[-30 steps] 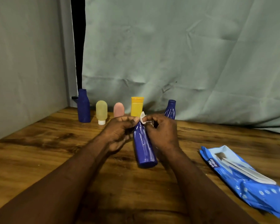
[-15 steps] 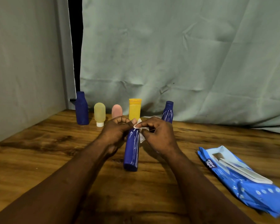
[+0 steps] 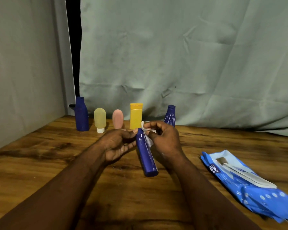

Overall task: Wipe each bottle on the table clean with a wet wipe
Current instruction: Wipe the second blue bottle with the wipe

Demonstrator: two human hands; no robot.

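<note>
A long dark blue bottle (image 3: pixel 146 156) is held tilted above the wooden table (image 3: pixel 40 163), its base toward me. My left hand (image 3: pixel 118 144) grips its upper end from the left. My right hand (image 3: pixel 165 141) pinches a white wet wipe (image 3: pixel 148 135) against the bottle's top and right side. Along the back stand a dark blue bottle (image 3: pixel 81 114), a pale yellow tube (image 3: pixel 100 120), a pink tube (image 3: pixel 117 119), an orange-yellow bottle (image 3: pixel 135 116) and a small blue bottle (image 3: pixel 170 115).
A blue wet wipe pack (image 3: pixel 249 186) lies on the table at the right, its flap open. Grey-green cloth hangs behind the table and along the left side, with a dark gap at the back left corner.
The held bottle's base has swung from left back toward the right. My right hand has shifted the wipe along the bottle's top end.
</note>
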